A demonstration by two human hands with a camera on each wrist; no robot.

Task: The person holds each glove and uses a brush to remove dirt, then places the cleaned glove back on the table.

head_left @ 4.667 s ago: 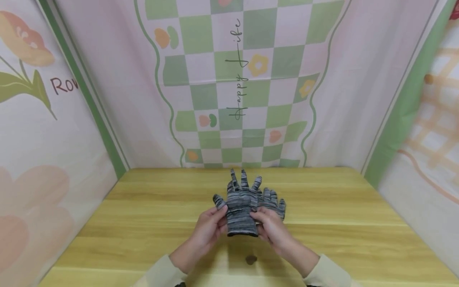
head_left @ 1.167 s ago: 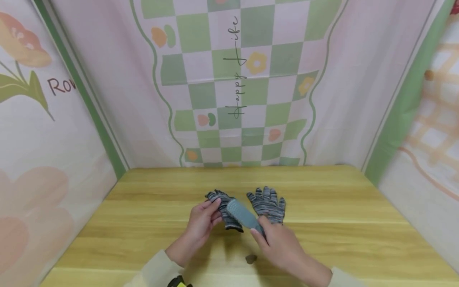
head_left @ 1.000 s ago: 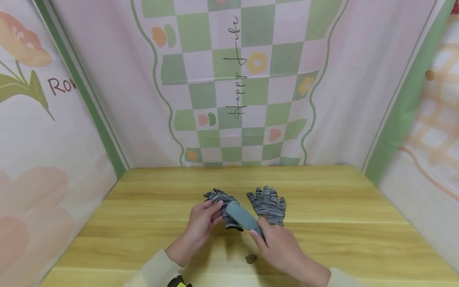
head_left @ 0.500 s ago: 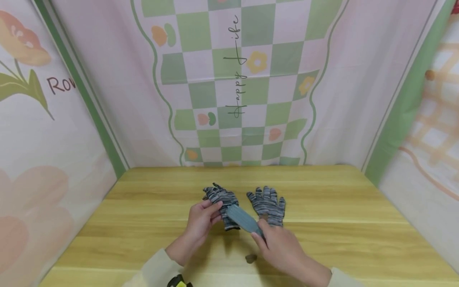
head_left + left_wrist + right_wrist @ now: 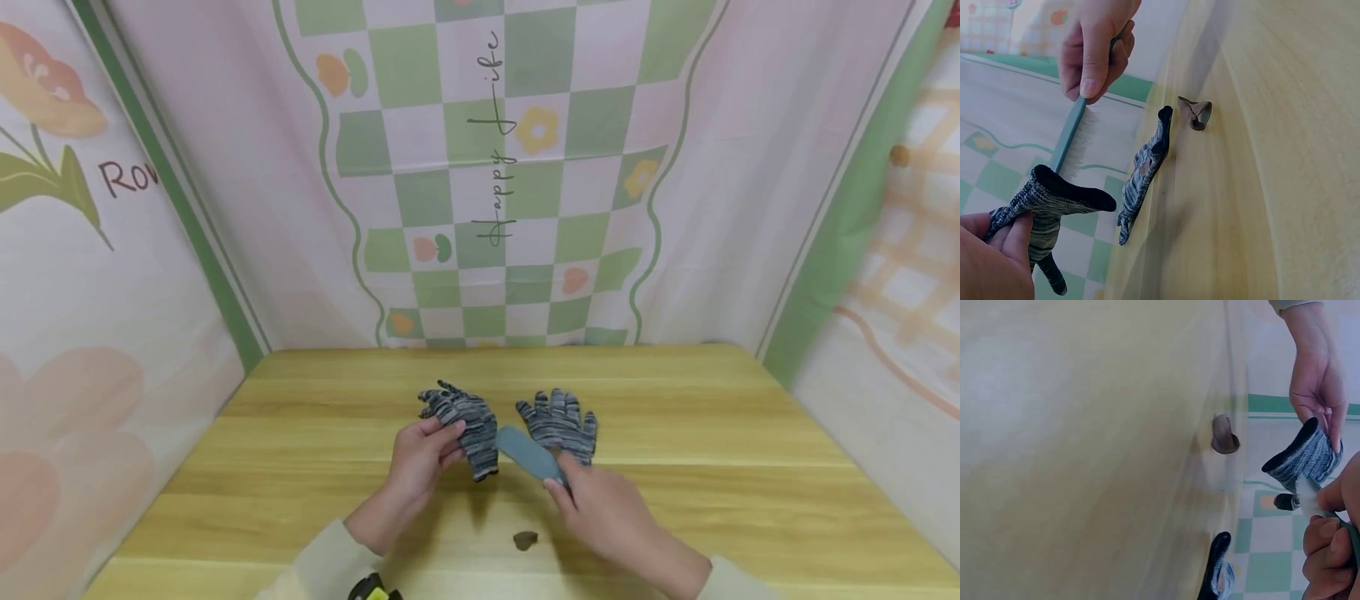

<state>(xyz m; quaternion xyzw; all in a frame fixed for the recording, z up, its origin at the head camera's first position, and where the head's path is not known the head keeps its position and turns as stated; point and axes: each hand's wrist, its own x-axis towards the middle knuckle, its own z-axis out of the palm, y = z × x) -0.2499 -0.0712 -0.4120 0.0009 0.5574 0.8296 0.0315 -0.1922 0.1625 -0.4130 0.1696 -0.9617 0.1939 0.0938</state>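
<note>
Brush [image 5: 527, 454] gripped in right hand [image 5: 611, 517], shifted toward right edge of desk [image 5: 712, 467]; raised glove [image 5: 474, 423] pinched in left hand [image 5: 418, 464], now less covered.

a curled brown piece [image 5: 526, 541] on wooden table [image 5: 675, 417], checked cloth [image 5: 534, 196] behind.

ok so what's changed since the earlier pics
The right hand let go of the held glove and took a brush, since moved right toward that glove's edge. The left hand kept its hold, shifting the glove slightly left. The other glove and brown piece stayed put.
</note>
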